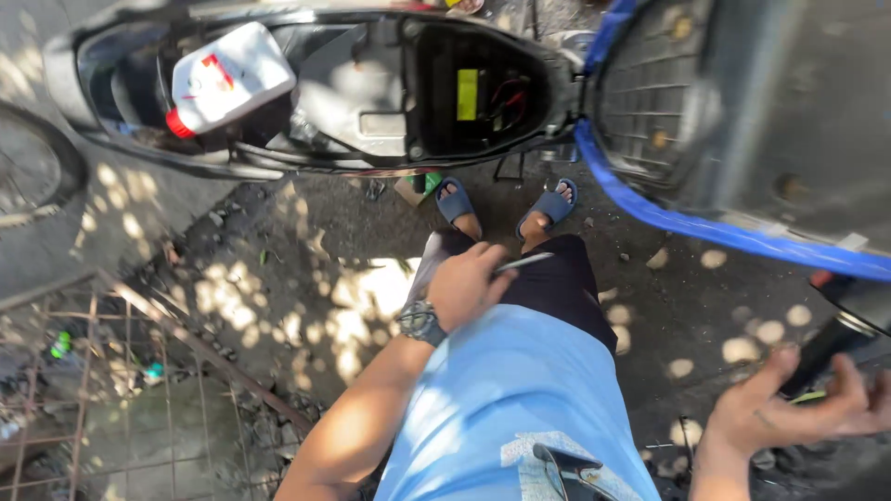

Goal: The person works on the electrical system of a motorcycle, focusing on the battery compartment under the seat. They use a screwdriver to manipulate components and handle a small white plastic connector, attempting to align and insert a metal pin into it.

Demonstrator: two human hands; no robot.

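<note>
Looking down, left to right: rusty wire grid (111, 390) fills the lower-left corner, its top rail running diagonally toward the knees, littered dirt behind it. Bicycle tyre (37, 167) cut off at the left edge. Open ground (297, 278) in dappled sun between grid rail and feet, the widest free patch in view. Scooter (316, 93) lying across the top, seat up, underseat bay exposed; white oil bottle (230, 76) with red cap resting tilted in the bay's left end, battery compartment to its right. Small cardboard box (416, 186) on the ground just below the scooter's lower edge, beside the left sandal. Left hand (469, 283), watch on the wrist, closed around a thin metal rod (524, 263) at thigh level, tip pointing right over the black shorts. Raised seat (742, 130) with blue rim crowding the upper right, its edge sweeping down toward the right border. Right hand (789, 408) low at the right, fingers spread and loosely curled against a dark handle-like part (826, 348); firm grip or mere touch, cannot tell.
</note>
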